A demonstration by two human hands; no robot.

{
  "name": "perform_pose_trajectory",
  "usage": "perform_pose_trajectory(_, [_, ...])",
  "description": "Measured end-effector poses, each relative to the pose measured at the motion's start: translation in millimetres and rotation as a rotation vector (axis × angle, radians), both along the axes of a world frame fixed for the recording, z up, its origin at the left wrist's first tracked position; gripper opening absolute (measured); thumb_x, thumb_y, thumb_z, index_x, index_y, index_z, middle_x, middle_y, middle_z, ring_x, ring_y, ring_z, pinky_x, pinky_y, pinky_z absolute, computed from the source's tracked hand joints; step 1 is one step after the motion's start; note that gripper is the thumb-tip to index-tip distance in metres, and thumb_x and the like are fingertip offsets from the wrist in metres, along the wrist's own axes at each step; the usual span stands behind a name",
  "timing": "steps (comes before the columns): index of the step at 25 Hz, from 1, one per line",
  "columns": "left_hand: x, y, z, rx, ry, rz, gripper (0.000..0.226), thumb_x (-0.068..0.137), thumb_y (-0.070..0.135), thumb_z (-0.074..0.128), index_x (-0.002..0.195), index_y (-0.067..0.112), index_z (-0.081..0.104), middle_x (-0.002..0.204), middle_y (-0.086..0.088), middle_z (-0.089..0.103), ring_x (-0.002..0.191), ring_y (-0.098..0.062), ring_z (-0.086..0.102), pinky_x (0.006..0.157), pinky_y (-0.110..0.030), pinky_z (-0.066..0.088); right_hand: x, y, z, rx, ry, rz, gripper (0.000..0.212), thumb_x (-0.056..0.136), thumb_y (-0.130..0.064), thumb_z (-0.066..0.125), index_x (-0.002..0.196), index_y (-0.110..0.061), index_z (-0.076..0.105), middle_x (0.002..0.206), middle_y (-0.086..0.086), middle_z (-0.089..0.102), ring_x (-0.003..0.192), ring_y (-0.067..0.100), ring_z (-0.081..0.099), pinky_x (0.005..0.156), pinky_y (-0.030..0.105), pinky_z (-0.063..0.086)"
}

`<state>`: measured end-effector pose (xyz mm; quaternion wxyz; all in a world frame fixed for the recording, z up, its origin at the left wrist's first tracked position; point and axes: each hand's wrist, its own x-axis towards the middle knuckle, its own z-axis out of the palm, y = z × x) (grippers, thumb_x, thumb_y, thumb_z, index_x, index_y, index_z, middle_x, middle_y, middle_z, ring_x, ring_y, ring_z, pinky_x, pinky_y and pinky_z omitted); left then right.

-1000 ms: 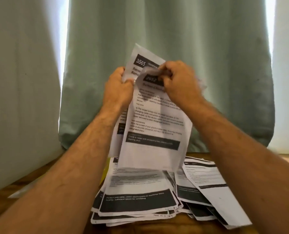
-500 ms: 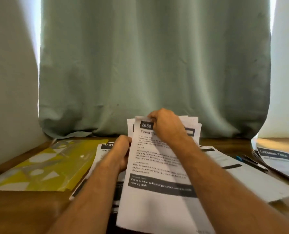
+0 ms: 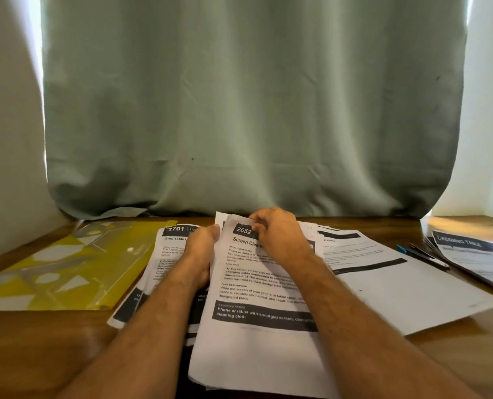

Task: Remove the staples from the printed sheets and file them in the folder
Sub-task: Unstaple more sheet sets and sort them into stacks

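Two hands work over the wooden table (image 3: 38,341): one yellow folder (image 3: 67,269) lies at nine o'clock, two pens (image 3: 423,254) at three o'clock, and too many printed sheets overlap to count. No staple can be made out. The right hand (image 3: 280,237) pinches the top corner of the "2652" sheet (image 3: 257,335), while the left hand (image 3: 199,251) grips its left edge.
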<state>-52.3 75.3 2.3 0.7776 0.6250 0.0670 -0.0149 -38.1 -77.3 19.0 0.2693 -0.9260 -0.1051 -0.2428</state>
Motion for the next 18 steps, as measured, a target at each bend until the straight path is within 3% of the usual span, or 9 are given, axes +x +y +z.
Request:
perform_pose_trajectory(3, [1, -2, 0, -0.107, -0.085, -0.081, 0.059, 0.099, 0.056, 0.046, 0.106, 0.004, 0.072, 0.09, -0.021, 0.074, 0.079, -0.036, 0.07, 0.078, -0.045, 0.057, 0, 8, 6, -0.084, -0.075, -0.001, 0.026, 0.096, -0.013, 0.055, 0.111, -0.025, 0.073, 0.104, 0.006, 0.066, 0.091, 0.023, 0.065, 0.084, 0.033, 0.054])
perform_pose_trajectory(6, [5, -1, -4, -0.142, -0.119, -0.151, 0.084, 0.074, 0.075, 0.066, 0.117, 0.002, 0.071, 0.113, -0.029, 0.07, 0.101, -0.044, 0.067, 0.099, -0.058, 0.051, -2, 17, 13, -0.129, -0.044, -0.001, 0.031, 0.091, -0.013, 0.057, 0.113, -0.028, 0.072, 0.11, 0.007, 0.066, 0.097, 0.028, 0.064, 0.089, 0.038, 0.054])
perform_pose_trajectory(7, [4, -1, -5, -0.059, -0.154, -0.136, 0.073, 0.076, 0.069, 0.07, 0.113, 0.006, 0.072, 0.109, -0.024, 0.073, 0.097, -0.039, 0.071, 0.093, -0.051, 0.057, -2, 20, 15, -0.139, -0.029, -0.006, 0.031, 0.09, -0.014, 0.057, 0.114, -0.029, 0.071, 0.111, 0.007, 0.067, 0.098, 0.029, 0.064, 0.089, 0.039, 0.055])
perform_pose_trajectory(8, [3, 0, -6, 0.065, -0.192, -0.078, 0.049, 0.087, 0.055, 0.069, 0.107, 0.01, 0.073, 0.095, -0.014, 0.078, 0.085, -0.028, 0.076, 0.077, -0.037, 0.063, -3, 23, 15, -0.151, -0.016, -0.007, 0.032, 0.09, -0.015, 0.058, 0.116, -0.029, 0.07, 0.112, 0.007, 0.067, 0.098, 0.028, 0.064, 0.089, 0.039, 0.055])
perform_pose_trajectory(10, [4, 1, -9, 0.183, -0.238, 0.019, 0.01, 0.099, 0.023, 0.062, 0.104, 0.019, 0.07, 0.072, 0.002, 0.076, 0.061, -0.014, 0.074, 0.053, -0.025, 0.056, -4, 27, 16, -0.166, 0.007, 0.01, 0.033, 0.092, -0.016, 0.059, 0.121, -0.029, 0.068, 0.116, 0.007, 0.065, 0.1, 0.027, 0.064, 0.092, 0.04, 0.054])
perform_pose_trajectory(13, [7, 1, -10, 0.128, -0.235, 0.041, 0.019, 0.1, 0.007, 0.057, 0.109, 0.018, 0.069, 0.078, -0.002, 0.076, 0.067, -0.019, 0.073, 0.062, -0.032, 0.057, -7, 33, 20, -0.22, -0.016, 0.056, 0.035, 0.095, -0.017, 0.057, 0.125, -0.032, 0.066, 0.111, 0.006, 0.056, 0.096, 0.027, 0.062, 0.093, 0.04, 0.053])
perform_pose_trajectory(18, [1, 1, -6, 0.049, -0.234, 0.048, 0.02, 0.101, 0.01, 0.055, 0.105, 0.024, 0.068, 0.078, -0.004, 0.075, 0.062, -0.017, 0.071, 0.056, -0.031, 0.058, -11, 36, 28, -0.346, -0.057, -0.005, 0.035, 0.095, -0.023, 0.057, 0.128, -0.034, 0.062, 0.121, 0.006, 0.048, 0.098, 0.028, 0.062, 0.089, 0.043, 0.054])
